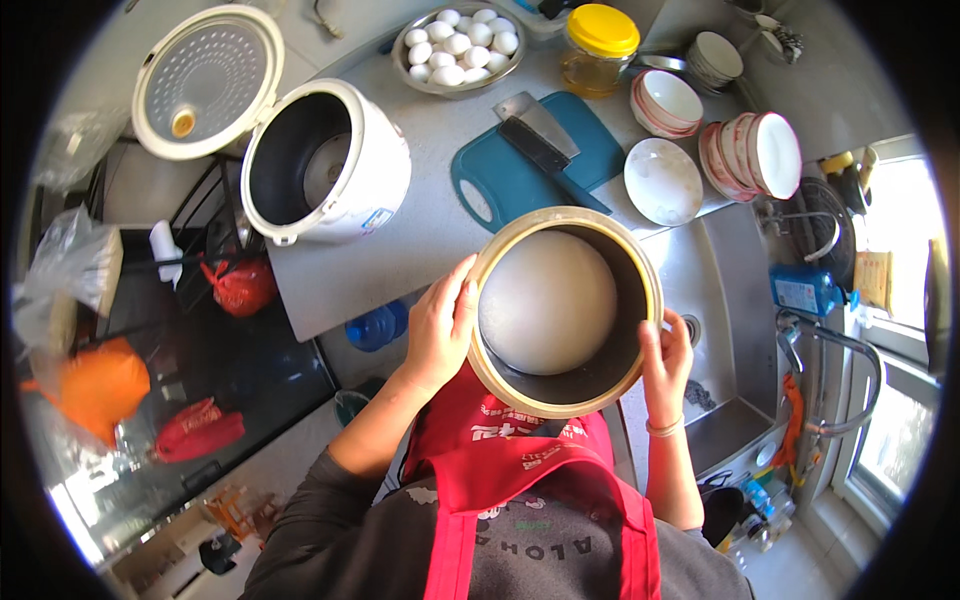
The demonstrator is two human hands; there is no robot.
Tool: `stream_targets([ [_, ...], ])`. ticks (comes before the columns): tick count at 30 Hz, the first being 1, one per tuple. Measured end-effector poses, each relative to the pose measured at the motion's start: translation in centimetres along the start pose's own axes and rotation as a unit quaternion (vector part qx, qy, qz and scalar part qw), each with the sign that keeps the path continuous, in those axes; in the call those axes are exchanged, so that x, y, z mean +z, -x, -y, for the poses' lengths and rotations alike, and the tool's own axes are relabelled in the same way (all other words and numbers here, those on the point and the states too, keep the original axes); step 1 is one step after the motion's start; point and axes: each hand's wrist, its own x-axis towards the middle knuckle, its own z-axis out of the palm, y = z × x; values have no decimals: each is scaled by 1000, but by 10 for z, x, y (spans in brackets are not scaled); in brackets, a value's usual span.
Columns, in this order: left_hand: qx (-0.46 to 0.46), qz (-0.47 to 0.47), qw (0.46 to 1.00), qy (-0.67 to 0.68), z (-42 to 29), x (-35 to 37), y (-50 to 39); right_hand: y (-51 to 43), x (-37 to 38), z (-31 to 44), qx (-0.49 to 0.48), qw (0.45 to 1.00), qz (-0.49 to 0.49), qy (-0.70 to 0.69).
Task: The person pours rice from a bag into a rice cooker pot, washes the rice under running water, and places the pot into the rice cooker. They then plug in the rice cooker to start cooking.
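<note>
Between both hands, in front of my red apron [525,450], is the inner pot [637,300] of a rice cooker. Cloudy whitish liquid [551,300] covers its bottom; I cannot tell whether rice lies under it. My left hand [442,322] grips the left side of the rim, thumb along the edge. On the opposite side my right hand [664,367] holds the rim and outer wall. The white rice cooker body [375,165] stands on the counter at the upper left with its lid [210,82] raised. Its dark inside shows the heating plate [327,171].
Beyond the pot, a cleaver [540,127] and a black-handled brush-like tool [534,144] lie on a teal cutting board [480,161]. Behind are a bowl of eggs [459,49] and a yellow-lidded jar [600,45]. Stacked bowls [750,154] and a plate [664,182] stand by the steel sink [739,300].
</note>
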Motion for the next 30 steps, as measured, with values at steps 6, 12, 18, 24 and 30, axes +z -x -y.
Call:
stream_targets([
  [6,88,128,988,22,22,14,-42,13,0,-20,176,983,38,40],
  [12,165,251,952,60,-12,60,-87,44,-36,-38,259,965,-26,4],
  [18,241,348,903,80,-85,159,-131,54,-100,-53,259,938,-175,-148],
  [24,263,461,842,-102,-182,298,-189,32,-173,-96,266,902,-273,-203],
  [30,367,384,833,-154,-205,457,-225,-16,-198,-150,237,873,-367,-215],
])
